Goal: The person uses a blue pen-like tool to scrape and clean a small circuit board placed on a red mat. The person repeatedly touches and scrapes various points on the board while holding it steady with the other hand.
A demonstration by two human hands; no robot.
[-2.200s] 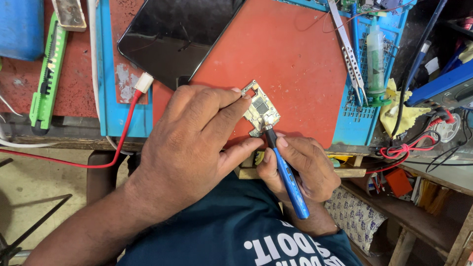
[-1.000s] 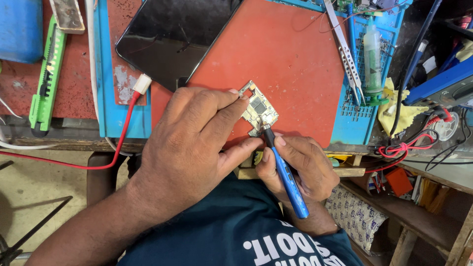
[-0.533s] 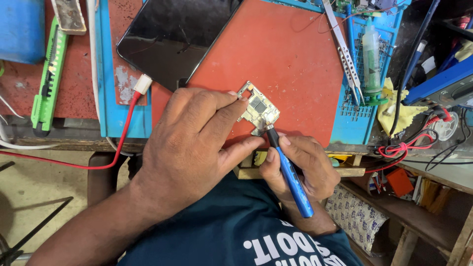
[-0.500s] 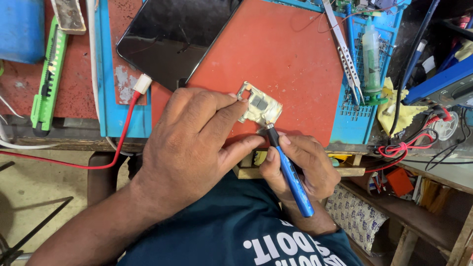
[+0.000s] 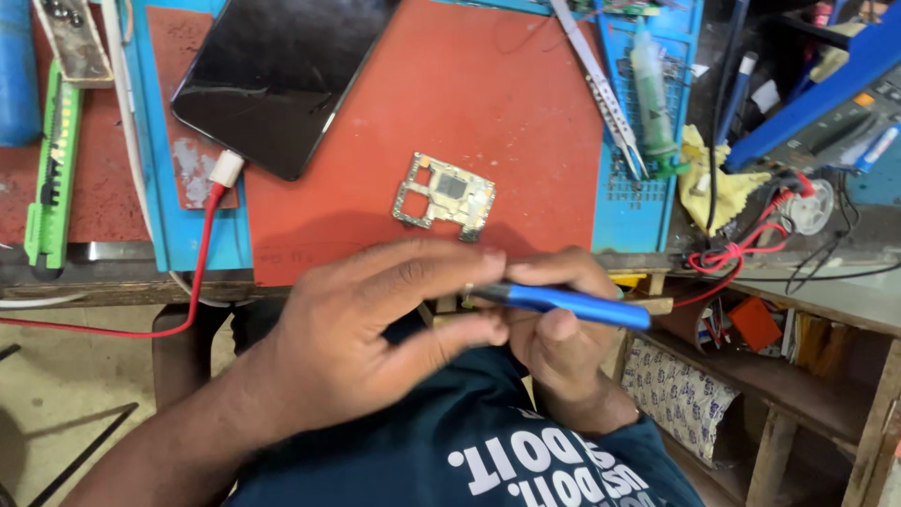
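A blue-handled screwdriver is gripped by the right hand; its tip is pinched by the left hand fingers. Just beyond, a small circuit board lies released on the red mat, near a black smartphone.

A worn wooden tabletop runs across the upper part of the view, its scuffed front edge facing the viewer. Below its left stretch lies a pale, dusty concrete floor. Under the right end stands rough wooden shelving with upright posts and a cluttered lower shelf. The light is even and soft, with faint shadows.
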